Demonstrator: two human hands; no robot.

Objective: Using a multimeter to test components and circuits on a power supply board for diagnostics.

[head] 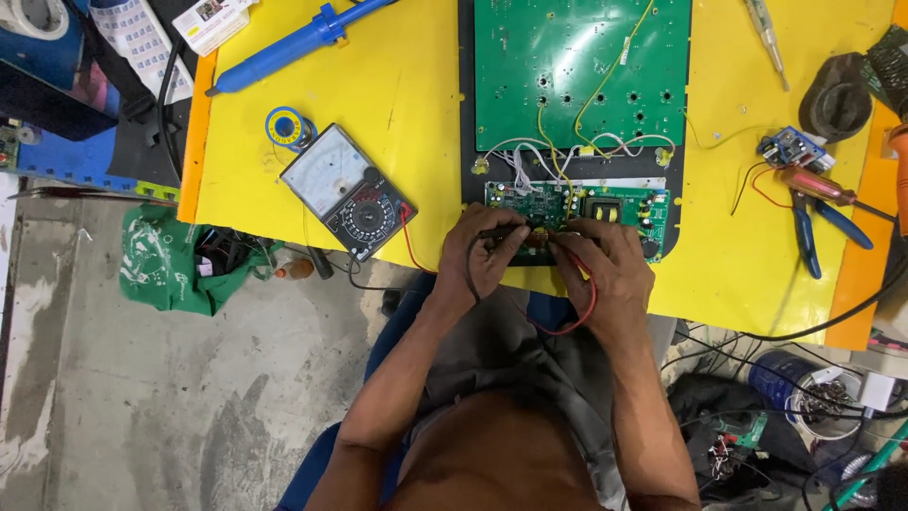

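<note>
Small green circuit board (577, 210) lies at near edge of yellow tabletop (407, 85), just below large green board (582, 71), white and yellow wires joining them. Left hand (487, 251) pinches black probe (501, 232), tip on small board's near edge. Right hand (605, 260) pinches red probe (567, 241) beside it; red lead (582, 308) loops under wrist. Analog multimeter (348, 191) sits left of hands, solder spool (287, 126) just behind it, blue soldering iron (284, 47) farther back. Blue-handled pliers (823, 227) lie well right.
</note>
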